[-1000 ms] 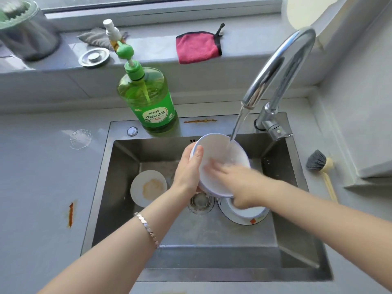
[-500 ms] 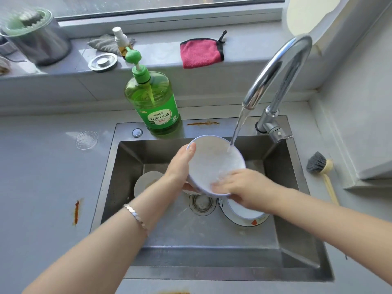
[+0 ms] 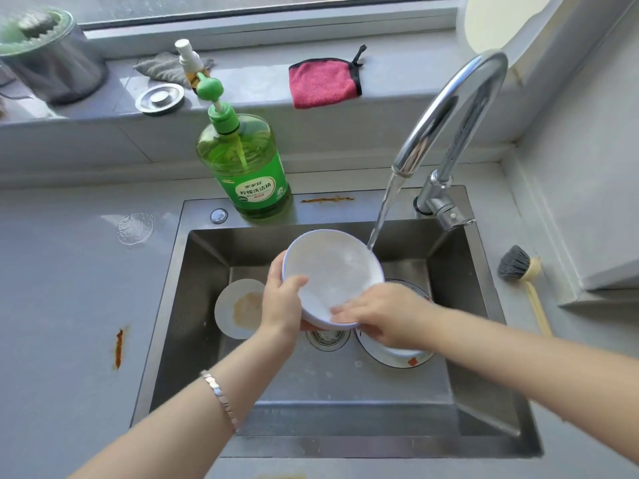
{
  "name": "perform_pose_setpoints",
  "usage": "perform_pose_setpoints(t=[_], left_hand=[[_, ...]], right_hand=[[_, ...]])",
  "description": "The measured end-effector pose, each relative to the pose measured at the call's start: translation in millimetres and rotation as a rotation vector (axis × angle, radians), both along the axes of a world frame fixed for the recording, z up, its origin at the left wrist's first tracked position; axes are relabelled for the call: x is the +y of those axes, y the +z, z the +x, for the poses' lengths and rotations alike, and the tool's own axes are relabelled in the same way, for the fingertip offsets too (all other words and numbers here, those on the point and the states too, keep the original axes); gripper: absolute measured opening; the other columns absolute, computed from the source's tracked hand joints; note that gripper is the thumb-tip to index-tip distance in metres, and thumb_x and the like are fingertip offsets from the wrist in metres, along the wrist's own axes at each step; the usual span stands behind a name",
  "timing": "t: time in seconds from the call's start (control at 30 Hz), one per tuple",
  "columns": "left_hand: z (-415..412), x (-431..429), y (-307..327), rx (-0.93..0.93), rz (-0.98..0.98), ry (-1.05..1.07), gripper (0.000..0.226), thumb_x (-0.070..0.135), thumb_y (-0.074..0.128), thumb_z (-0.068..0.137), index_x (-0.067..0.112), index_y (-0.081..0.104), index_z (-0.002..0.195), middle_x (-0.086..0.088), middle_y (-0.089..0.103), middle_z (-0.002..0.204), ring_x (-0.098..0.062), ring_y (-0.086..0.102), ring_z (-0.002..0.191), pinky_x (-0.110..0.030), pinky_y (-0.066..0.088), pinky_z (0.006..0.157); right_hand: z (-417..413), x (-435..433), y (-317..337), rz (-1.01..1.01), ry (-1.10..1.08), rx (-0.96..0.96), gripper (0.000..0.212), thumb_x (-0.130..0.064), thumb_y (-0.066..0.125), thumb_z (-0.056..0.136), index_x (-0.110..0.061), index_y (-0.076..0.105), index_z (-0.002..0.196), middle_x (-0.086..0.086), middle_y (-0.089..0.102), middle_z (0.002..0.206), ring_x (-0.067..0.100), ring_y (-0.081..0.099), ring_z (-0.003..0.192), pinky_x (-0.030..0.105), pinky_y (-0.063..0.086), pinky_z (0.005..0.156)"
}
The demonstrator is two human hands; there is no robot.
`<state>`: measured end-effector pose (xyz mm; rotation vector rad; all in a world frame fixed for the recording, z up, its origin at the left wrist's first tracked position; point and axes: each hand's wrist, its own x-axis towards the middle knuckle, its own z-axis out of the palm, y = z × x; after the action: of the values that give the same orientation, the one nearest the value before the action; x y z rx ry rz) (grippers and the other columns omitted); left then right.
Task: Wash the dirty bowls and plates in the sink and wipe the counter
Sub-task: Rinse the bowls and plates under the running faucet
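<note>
A white bowl [image 3: 332, 271] is tilted over the steel sink [image 3: 345, 409], its far rim under the water running from the faucet [image 3: 449, 108]. My left hand [image 3: 281, 302] grips the bowl's left rim, thumb inside. My right hand [image 3: 380, 314] rubs the bowl's lower inside with flat fingers. A dirty plate with a brown stain [image 3: 238, 307] lies at the sink's left. Another plate with a bowl on it [image 3: 397, 354] lies partly hidden under my right hand.
A green dish soap bottle [image 3: 245, 167] stands on the sink's back edge. A pink cloth [image 3: 323, 83] and a metal lid [image 3: 159, 98] lie on the sill. A brush [image 3: 518, 267] rests on the right counter. Orange stains [image 3: 118, 347] mark the left counter.
My right hand has slid from the middle of the bowl down to its lower rim. My left hand shifted its grip lower on the rim. The dirty plate is more exposed.
</note>
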<state>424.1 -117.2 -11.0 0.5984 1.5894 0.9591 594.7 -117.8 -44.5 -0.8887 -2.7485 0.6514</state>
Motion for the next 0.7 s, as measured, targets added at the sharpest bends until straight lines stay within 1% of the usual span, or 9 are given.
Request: perform_pose_setpoints(t=[0.07,0.17,0.23,0.33,0.4,0.47,0.5,0.6,0.7], left_hand=[[-8.4,4.9,7.3,-0.016,-0.103,-0.130,0.038,0.007,0.040,0.090,0.042,0.053,0.094,0.003,0.054,0.103,-0.025,0.054,0.090,-0.048,0.056,0.059],[-15.0,10.6,13.6,-0.019,-0.220,-0.306,0.034,0.011,0.040,0.091,0.042,0.054,0.095,-0.002,0.054,0.108,-0.031,0.055,0.091,-0.053,0.056,0.056],[-18.3,14.5,14.3,-0.021,-0.238,-0.349,0.029,0.014,0.041,0.092,0.039,0.055,0.096,-0.005,0.056,0.108,-0.032,0.058,0.090,-0.051,0.055,0.057],[-23.9,18.9,14.7,0.000,-0.212,-0.347,0.019,0.024,0.043,0.095,0.038,0.055,0.099,-0.005,0.058,0.111,-0.028,0.060,0.088,-0.041,0.054,0.048],[-26.3,20.6,15.2,-0.009,-0.213,-0.275,0.016,0.028,0.042,0.097,0.036,0.053,0.105,-0.006,0.055,0.115,-0.032,0.059,0.091,-0.043,0.054,0.044],[-27.9,20.2,17.2,0.011,-0.230,-0.204,0.018,0.033,0.040,0.098,0.032,0.050,0.113,-0.008,0.051,0.120,-0.036,0.056,0.096,-0.043,0.054,0.043],[-28.4,19.4,19.2,0.022,-0.244,-0.176,0.020,0.036,0.038,0.098,0.030,0.048,0.116,-0.008,0.050,0.122,-0.038,0.055,0.098,-0.045,0.054,0.045],[-36.5,17.2,22.0,0.075,-0.311,-0.125,0.028,0.041,0.038,0.098,0.026,0.042,0.121,-0.007,0.046,0.122,-0.039,0.054,0.101,-0.051,0.055,0.056],[-44.1,15.1,27.9,0.149,-0.363,-0.137,0.031,0.044,0.040,0.096,0.024,0.039,0.120,-0.008,0.042,0.121,-0.035,0.055,0.089,-0.050,0.056,0.050]], right_hand=[[16.7,26.4,0.4,0.149,0.190,-0.224,0.049,0.001,0.078,0.044,-0.023,0.074,0.087,-0.006,0.074,0.088,0.018,0.070,0.073,0.028,0.058,0.062],[9.2,63.6,10.1,0.337,0.263,-0.431,0.056,-0.009,0.087,0.035,-0.021,0.075,0.089,-0.007,0.073,0.098,0.016,0.068,0.098,0.031,0.051,0.089],[-1.1,73.6,14.8,0.403,0.311,-0.414,0.062,-0.016,0.088,0.034,-0.020,0.074,0.095,-0.007,0.071,0.105,0.015,0.065,0.104,0.035,0.044,0.098],[-2.1,61.8,10.7,0.394,0.209,-0.324,0.066,-0.013,0.085,0.034,-0.013,0.073,0.099,0.005,0.070,0.109,0.021,0.065,0.106,0.043,0.043,0.095],[-2.2,40.6,12.6,0.251,0.105,-0.324,0.072,-0.013,0.088,0.029,-0.010,0.072,0.100,0.007,0.071,0.108,0.022,0.066,0.104,0.045,0.043,0.096],[-6.7,21.4,19.1,0.008,0.018,-0.297,0.063,-0.018,0.082,0.059,-0.013,0.062,0.119,0.003,0.064,0.122,0.018,0.054,0.120,0.037,0.023,0.115],[-10.5,12.6,21.1,-0.125,-0.040,-0.256,0.052,-0.022,0.073,0.075,-0.016,0.057,0.125,0.001,0.061,0.125,0.017,0.048,0.124,0.032,0.018,0.117],[-29.8,-8.7,25.5,-0.374,-0.272,0.078,0.033,-0.023,0.064,0.086,-0.011,0.061,0.117,0.002,0.064,0.116,0.016,0.053,0.111,0.025,0.036,0.099],[-50.9,-19.7,19.7,-0.525,-0.423,0.268,0.026,-0.019,0.063,0.087,-0.009,0.064,0.112,0.000,0.065,0.110,0.004,0.054,0.099,0.015,0.037,0.088]])
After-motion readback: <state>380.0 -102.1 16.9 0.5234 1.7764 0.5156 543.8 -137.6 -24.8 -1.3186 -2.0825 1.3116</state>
